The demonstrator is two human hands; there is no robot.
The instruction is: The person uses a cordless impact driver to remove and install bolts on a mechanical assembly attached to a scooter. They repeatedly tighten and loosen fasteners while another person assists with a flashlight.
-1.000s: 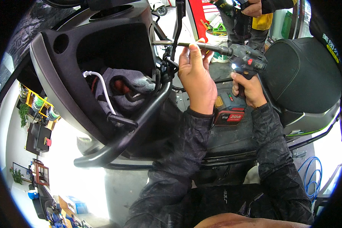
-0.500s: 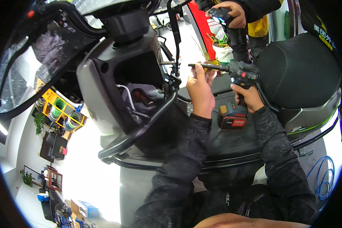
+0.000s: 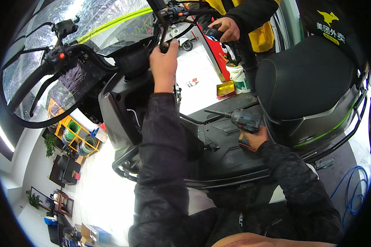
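My left hand (image 3: 164, 68) is raised at the scooter's front end, its fingers closed round a black bar (image 3: 163, 31) below the right handlebar (image 3: 181, 14). The hand hides the gripped end. Low over the black footboard (image 3: 220, 142), my right hand (image 3: 255, 138) holds a black cordless drill (image 3: 246, 119) by its grip. The drill's long thin bit (image 3: 216, 112) points left. Most of its battery is behind my hand. A small dark metal part (image 3: 211, 147) lies on the footboard left of my right hand.
Across the scooter another person's hand (image 3: 228, 29) holds a black tool with a lit lamp. Beyond the footboard stand a white bucket (image 3: 240, 78) and a yellow box (image 3: 226, 89). The black seat (image 3: 305, 80) rises at right. A blue hose (image 3: 350, 191) lies coiled on the floor.
My left hand has left the drill bit and moved up and left to the black bar. The drill has come down toward the footboard in my right hand. The view has shifted.
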